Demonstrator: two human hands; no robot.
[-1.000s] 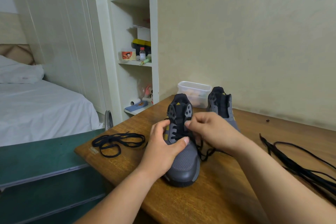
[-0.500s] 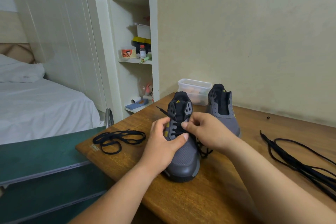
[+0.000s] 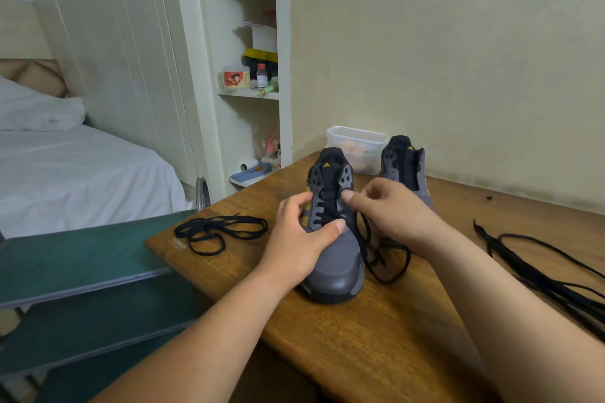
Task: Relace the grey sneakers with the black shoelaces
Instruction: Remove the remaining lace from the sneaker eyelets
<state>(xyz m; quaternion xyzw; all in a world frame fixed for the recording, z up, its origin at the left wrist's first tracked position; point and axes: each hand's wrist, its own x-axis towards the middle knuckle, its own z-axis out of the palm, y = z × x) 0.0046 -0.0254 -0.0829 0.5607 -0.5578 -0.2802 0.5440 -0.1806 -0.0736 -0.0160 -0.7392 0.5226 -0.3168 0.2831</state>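
Note:
A grey sneaker [image 3: 337, 258] stands toe-toward-me on the wooden table [image 3: 360, 330], partly laced with a black shoelace [image 3: 383, 258] whose loose end loops on the table at its right. My left hand [image 3: 301, 239] grips the sneaker's left side, thumb across the lower laces. My right hand [image 3: 389, 209] has its fingers curled at the right eyelet flap, pinching the lace there. The second grey sneaker [image 3: 404, 160] stands behind, unlaced as far as I can see.
A spare black lace [image 3: 219, 229] lies coiled at the table's left corner. Several more black laces [image 3: 540, 268] trail along the right side. A clear plastic tub [image 3: 357, 142] sits against the wall. Green boards [image 3: 82, 255], a bed and shelves lie to the left.
My right hand has shifted up and right along the eyelet flap. The lace tip that stuck up by my left hand is gone from view, and more slack loops lie right of the sneaker.

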